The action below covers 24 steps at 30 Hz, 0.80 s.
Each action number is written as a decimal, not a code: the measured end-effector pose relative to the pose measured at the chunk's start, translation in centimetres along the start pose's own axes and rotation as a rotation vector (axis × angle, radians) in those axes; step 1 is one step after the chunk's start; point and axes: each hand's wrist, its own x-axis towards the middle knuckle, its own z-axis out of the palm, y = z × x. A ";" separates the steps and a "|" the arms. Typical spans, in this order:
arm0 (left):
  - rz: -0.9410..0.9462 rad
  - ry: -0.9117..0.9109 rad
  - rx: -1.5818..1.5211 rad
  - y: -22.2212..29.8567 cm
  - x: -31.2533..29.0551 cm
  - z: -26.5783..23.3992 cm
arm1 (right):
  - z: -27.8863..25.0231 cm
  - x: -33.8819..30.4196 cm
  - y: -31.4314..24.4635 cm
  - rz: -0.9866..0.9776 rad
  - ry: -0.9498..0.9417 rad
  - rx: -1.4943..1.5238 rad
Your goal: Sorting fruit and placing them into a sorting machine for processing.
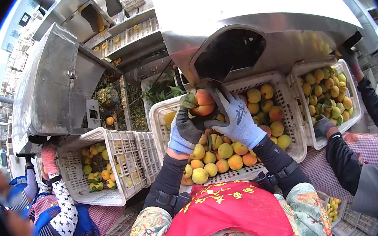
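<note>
A red-blushed peach (204, 103) sits between my two gloved hands, over the far left part of a white plastic crate (296, 153). My left hand (185, 127), in a grey-and-black work glove, is closed around its left side, with green leaves (189, 101) by the fingers. On the other side, my right hand (238, 118) curls its dark-coated fingers and thumb around the fruit. Yellow and orange peaches (225, 150) fill much of the crate beneath. My gloves hide part of the crate and some of the fruit.
A metal machine hood with a dark opening (228, 53) overhangs the crate. To the right, a co-worker's gloved hand (324, 126) reaches into another peach crate (356, 96). At left, a second co-worker's arm (49, 158) is by a crate (122, 161). Leafy debris (161, 92) lies beyond.
</note>
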 end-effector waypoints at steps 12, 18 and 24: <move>0.166 0.209 0.615 -4.3 -0.4 -2.8 | 1.6 2.3 2.3 0.147 0.416 -0.272; -0.222 -0.859 1.900 -10.7 -5.3 -5.1 | 4.7 7.6 6.1 0.207 0.466 -0.345; -0.022 -1.165 2.116 -11.0 -4.0 -5.5 | 2.3 9.8 6.4 0.046 0.643 -0.132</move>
